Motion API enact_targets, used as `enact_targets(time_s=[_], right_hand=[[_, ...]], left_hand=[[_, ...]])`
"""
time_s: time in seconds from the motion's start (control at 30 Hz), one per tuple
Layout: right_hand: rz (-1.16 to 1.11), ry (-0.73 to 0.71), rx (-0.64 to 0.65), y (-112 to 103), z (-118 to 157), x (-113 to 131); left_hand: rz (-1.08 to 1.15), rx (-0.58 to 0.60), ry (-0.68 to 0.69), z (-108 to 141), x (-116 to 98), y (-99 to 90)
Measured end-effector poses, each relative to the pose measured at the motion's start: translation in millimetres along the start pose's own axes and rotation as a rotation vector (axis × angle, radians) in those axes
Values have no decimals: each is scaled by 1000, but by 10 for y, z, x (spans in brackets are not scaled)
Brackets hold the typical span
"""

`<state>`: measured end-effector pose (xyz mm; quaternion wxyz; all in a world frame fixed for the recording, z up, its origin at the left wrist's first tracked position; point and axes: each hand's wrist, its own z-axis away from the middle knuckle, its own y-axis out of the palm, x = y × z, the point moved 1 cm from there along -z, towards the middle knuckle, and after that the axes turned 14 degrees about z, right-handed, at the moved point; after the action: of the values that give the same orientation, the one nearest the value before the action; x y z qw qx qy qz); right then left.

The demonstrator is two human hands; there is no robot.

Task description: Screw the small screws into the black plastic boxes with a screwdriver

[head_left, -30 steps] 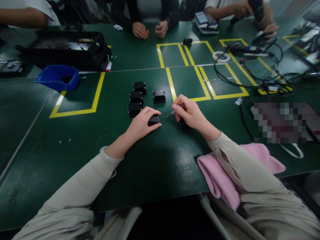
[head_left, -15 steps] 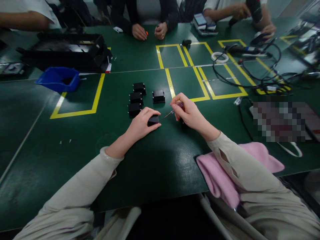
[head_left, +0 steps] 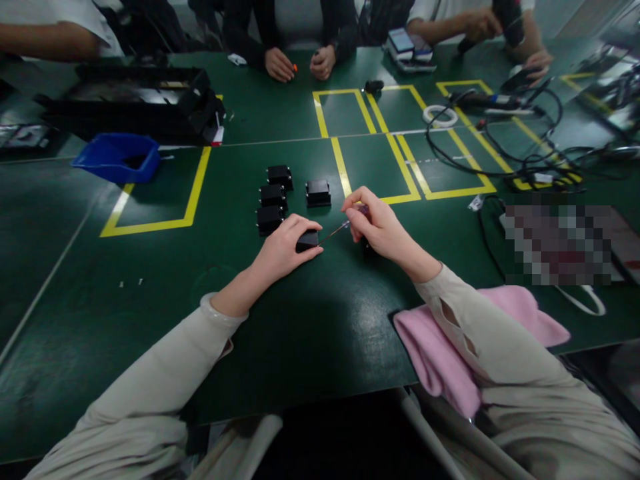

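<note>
On the green table, my left hand (head_left: 287, 248) grips a small black block (head_left: 307, 241) between thumb and fingers. A thin screwdriver (head_left: 334, 233) is pinched in my right hand (head_left: 373, 223), and its tip meets the right end of that block. Three similar black blocks (head_left: 273, 196) stand in a column just beyond my left hand. Another black block (head_left: 318, 192) sits to their right, beyond the tip. Something dark lies under my right hand, mostly hidden.
A blue bin (head_left: 120, 158) and stacked black trays (head_left: 135, 100) stand at the left. Pink cloth (head_left: 440, 353) lies under my right forearm. Black cables (head_left: 505, 157) spread at the right. Across the table rest a person's hands (head_left: 300, 63).
</note>
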<state>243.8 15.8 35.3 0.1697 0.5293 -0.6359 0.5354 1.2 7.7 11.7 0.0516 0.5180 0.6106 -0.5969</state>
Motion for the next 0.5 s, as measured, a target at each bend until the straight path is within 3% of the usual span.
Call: enact_targets(time_s=[0.5], right_hand=[[49, 31, -9, -3, -5, -41]], left_hand=[[18, -3, -6, -4, -5, 2]])
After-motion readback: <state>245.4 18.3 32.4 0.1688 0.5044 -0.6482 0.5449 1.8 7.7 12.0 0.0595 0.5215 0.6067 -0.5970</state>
